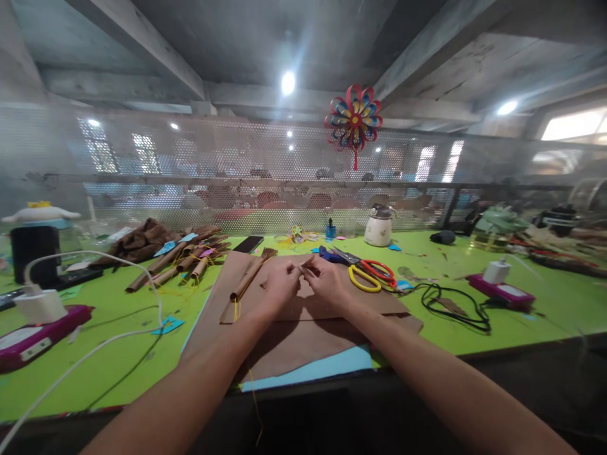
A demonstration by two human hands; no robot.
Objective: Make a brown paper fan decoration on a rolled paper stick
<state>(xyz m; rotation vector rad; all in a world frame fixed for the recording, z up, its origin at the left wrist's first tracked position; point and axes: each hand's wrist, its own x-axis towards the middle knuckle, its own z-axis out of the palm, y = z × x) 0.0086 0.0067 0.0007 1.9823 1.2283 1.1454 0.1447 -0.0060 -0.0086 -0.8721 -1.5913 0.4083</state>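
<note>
Over the stacked brown sheets (303, 344), my left hand (281, 283) and my right hand (326, 282) meet fingertip to fingertip. Both are closed in a pinch on a small brown scrap (308, 262), mostly hidden by the fingers. To the left of my left hand lies a rolled brown tube (246, 278) with yellow thread (236, 309) at its near end. Scissors (365, 275) with one red and one yellow handle loop lie just beyond my right hand, next to a dark blue object (329, 254). Light blue paper (313, 370) shows under the sheets.
Brown rolls (183, 262) with yellow threads are piled at the left, near a phone (248, 244). A black cord (455, 309) and purple power strip (502, 292) lie right. A white jug (378, 226) stands before the perforated screen (265, 202). A white cable (159, 297) crosses the left side.
</note>
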